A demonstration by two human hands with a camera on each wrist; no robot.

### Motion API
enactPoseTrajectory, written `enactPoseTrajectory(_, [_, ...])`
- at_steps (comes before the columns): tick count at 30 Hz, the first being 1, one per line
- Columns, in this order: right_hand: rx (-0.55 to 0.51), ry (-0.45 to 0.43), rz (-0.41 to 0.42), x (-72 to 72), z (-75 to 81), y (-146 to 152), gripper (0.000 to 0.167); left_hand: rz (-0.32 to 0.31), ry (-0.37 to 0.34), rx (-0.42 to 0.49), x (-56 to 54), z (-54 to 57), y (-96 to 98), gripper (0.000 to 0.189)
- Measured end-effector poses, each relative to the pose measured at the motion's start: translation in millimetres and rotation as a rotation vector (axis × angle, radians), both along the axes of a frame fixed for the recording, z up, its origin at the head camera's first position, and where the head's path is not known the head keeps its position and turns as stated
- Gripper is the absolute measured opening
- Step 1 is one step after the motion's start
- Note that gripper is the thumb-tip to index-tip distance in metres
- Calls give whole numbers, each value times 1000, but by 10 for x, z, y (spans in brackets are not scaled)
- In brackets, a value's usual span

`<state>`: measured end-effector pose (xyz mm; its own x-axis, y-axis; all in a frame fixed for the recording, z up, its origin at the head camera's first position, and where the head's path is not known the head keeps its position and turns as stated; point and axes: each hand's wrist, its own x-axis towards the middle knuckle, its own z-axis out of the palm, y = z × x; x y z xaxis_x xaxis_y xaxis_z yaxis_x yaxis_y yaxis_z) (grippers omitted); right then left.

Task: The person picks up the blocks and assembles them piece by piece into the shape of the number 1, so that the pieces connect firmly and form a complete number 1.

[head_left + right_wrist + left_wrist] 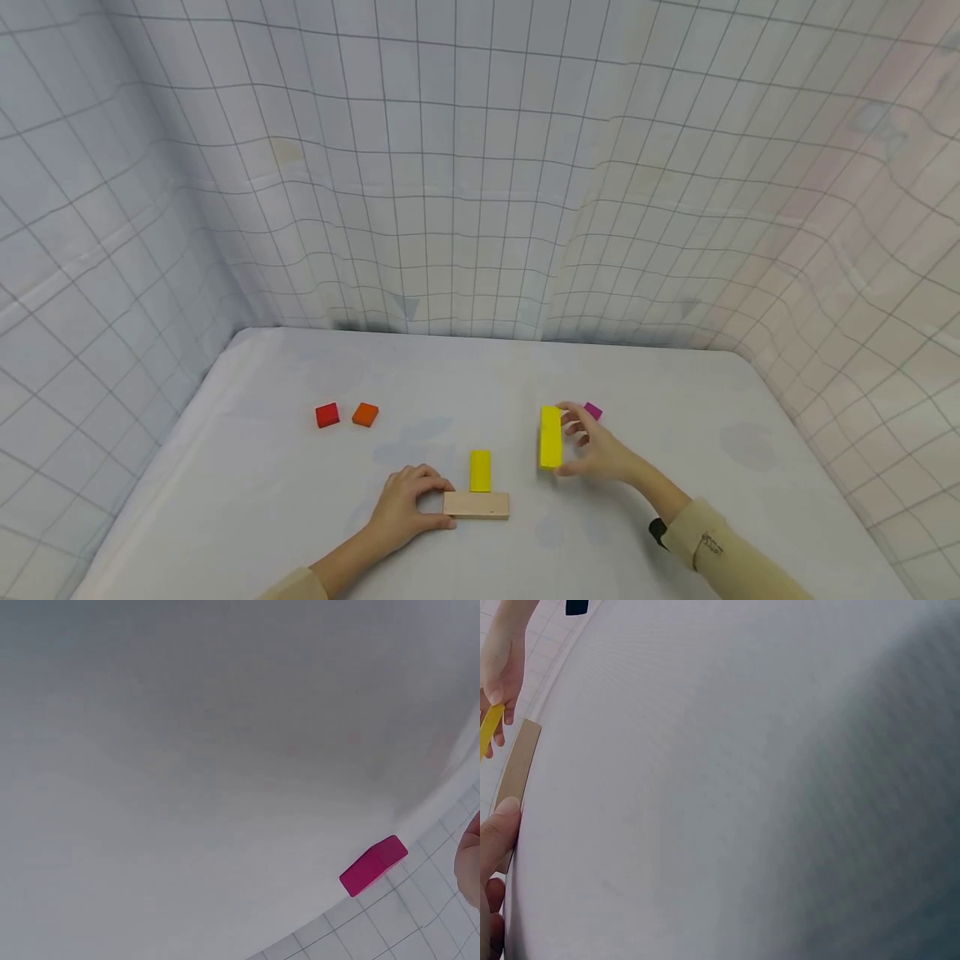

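With thumb and fingers my left hand (408,502) pinches the left end of a plain wooden block (477,505); its thumb also shows on the wood in the left wrist view. Just behind that block, a yellow block (481,471) lies end-on toward it. To the right, my right hand (596,447) holds a longer yellow block (551,437) between thumb and fingertips, one at each end. In the left wrist view the right thumb presses the end of this longer yellow block (490,724). Only a bit of the right hand shows in the right wrist view.
Behind the right hand lies a magenta block (593,412), partly covered by it. A red block (327,415) and an orange block (365,415) sit at the left of the white-covered table (262,483). A checked curtain (480,167) hangs around its back and sides.
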<state>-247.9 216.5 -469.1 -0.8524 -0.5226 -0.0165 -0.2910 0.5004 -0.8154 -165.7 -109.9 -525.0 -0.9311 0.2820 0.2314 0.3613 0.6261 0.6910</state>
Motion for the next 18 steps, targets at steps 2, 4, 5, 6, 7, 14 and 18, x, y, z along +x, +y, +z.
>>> enactPoseTrajectory(2, [8, 6, -13, -46, 4, -54, 88, 1, 4, -4, -3, -7, -5, 35])
enactPoseTrajectory(4, [6, 7, -25, -87, 0, -108, 88, 3, 3, -4, -2, -8, -8, 35])
enactPoseTrajectory(5, [8, 12, -25, -106, 0, -131, 88, 3, 4, -5, -2, -7, -7, 35])
enactPoseTrajectory(6, [6, 9, -28, -120, 5, -158, 88, 4, 2, -5, -1, -8, -8, 35])
enactPoseTrajectory(7, [6, 15, -26, -136, 5, -181, 88, 4, 0, -5, 0, -7, -9, 34])
enactPoseTrajectory(14, [-54, 11, 5, -246, 0, -342, 88, 5, -9, -1, -5, -7, -10, 34])
enactPoseTrajectory(18, [-43, 5, 18, -296, 3, -436, 89, 9, -8, -11, -13, -14, -8, 34])
